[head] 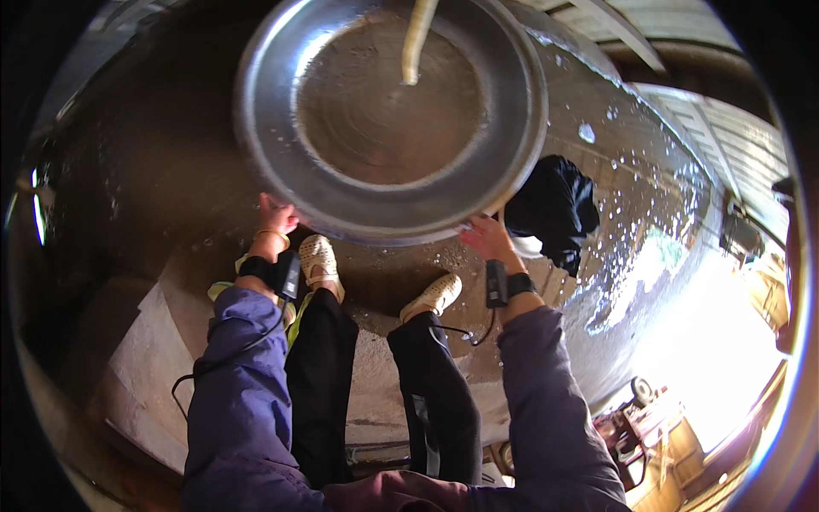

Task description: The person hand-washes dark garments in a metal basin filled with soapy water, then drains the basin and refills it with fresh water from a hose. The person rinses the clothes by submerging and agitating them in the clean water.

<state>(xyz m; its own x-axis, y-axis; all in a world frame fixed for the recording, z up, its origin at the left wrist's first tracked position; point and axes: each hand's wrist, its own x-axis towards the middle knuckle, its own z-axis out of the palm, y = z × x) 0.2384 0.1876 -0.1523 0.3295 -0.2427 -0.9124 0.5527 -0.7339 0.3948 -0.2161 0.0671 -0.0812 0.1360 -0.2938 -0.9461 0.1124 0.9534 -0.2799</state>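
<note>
A wide, shiny metal basin (419, 211) with a broad rim is before me. Shallow brownish liquid (384, 141) covers its round bottom, with faint rings on the surface. From the top of the view a yellowish hose (419, 38) hangs down into the middle of it. My left hand (278, 216) grips the basin's near edge at the left. At the near right edge, my right hand (486, 237) holds the same rim, its fingertips partly hidden beneath. Both wrists wear black straps with small devices and cables.
Black cloth (556, 205) lies over a white container (528, 246) to the right of the basin. Wet floor (614, 192) with foam and puddles spreads beyond. Pale perforated shoes (320, 262) are on my feet. A stone slab (153, 371) lies at the lower left.
</note>
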